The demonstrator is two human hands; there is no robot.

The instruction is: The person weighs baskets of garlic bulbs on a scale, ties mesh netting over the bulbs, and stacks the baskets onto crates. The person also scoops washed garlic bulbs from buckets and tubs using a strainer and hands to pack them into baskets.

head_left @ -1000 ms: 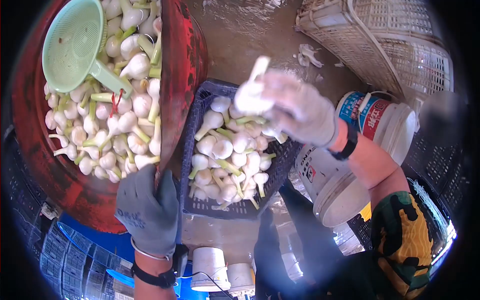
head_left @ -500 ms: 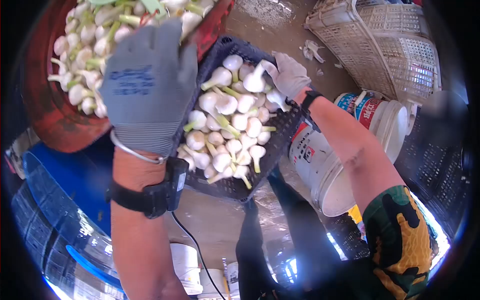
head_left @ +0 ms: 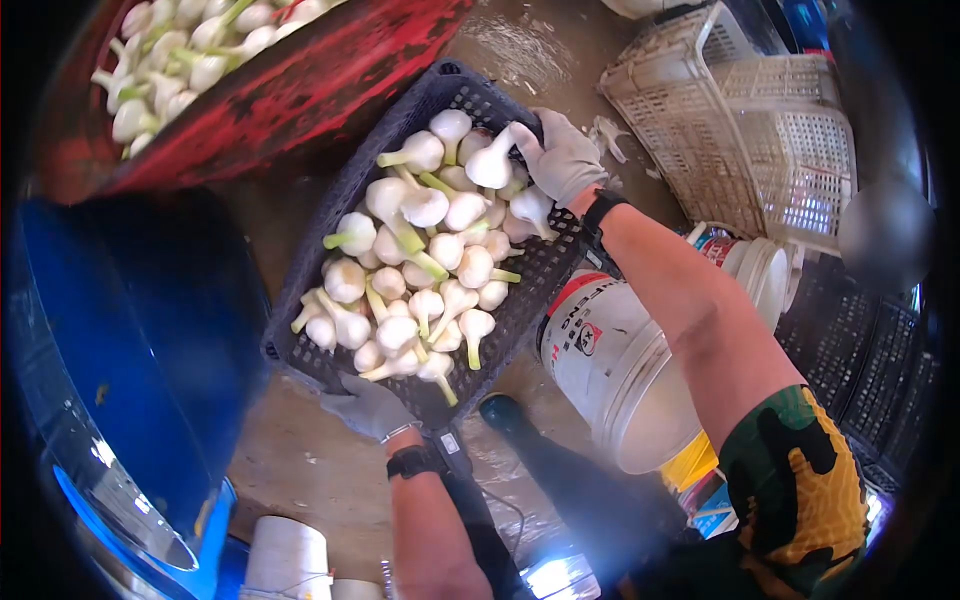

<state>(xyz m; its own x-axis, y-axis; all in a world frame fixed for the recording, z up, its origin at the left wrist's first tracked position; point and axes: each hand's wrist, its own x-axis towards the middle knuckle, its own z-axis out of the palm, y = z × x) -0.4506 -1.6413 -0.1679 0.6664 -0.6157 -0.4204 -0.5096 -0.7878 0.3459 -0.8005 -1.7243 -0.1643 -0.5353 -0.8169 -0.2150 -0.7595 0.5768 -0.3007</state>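
Note:
A dark plastic crate point(head_left: 316, 232) holds many white garlic bulbs point(head_left: 425, 205) with short green stems. My right hand point(head_left: 563, 155), in a pale glove, is closed around the crate's upper right rim. One garlic bulb's stem points up at that thumb; I cannot tell whether the thumb presses it. My left hand point(head_left: 370, 408), in a grey glove, grips the crate's lower left edge, its fingertips partly hidden. Above left, a red container point(head_left: 300, 95) is full of more garlic bulbs.
A blue tub point(head_left: 130, 300) stands at the left. White buckets point(head_left: 620, 360) lie at the right under my forearm, near pale baskets point(head_left: 690, 110) and black crates point(head_left: 850, 350). A white bucket point(head_left: 285, 560) stands at the bottom left.
My left hand has left the red container and moved down to the crate's near edge. The crate has shifted left in view. My right hand keeps its place on the rim.

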